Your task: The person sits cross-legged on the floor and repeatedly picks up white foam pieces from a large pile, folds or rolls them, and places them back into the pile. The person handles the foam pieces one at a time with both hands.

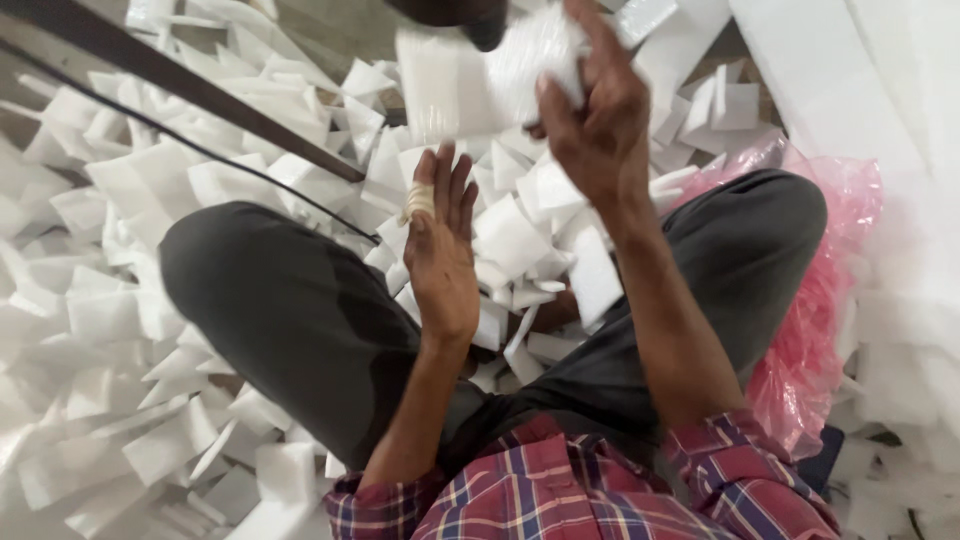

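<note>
Both hands work above the lap: the right hand [590, 120] grips a white foam piece [535, 50] raised high, while the left hand [440, 250], flat-open and empty, a bandaged finger [420, 200] showing, hovers over the heap of foam offcuts [520, 240], seemingly mid-sort.

We see one package: a crumpled pink plastic bag [815, 330], thin and translucent, lying at the right against the knee in dark trousers, with white foam pieces about it. We see no labels, signs or screens anywhere in this view.
</note>
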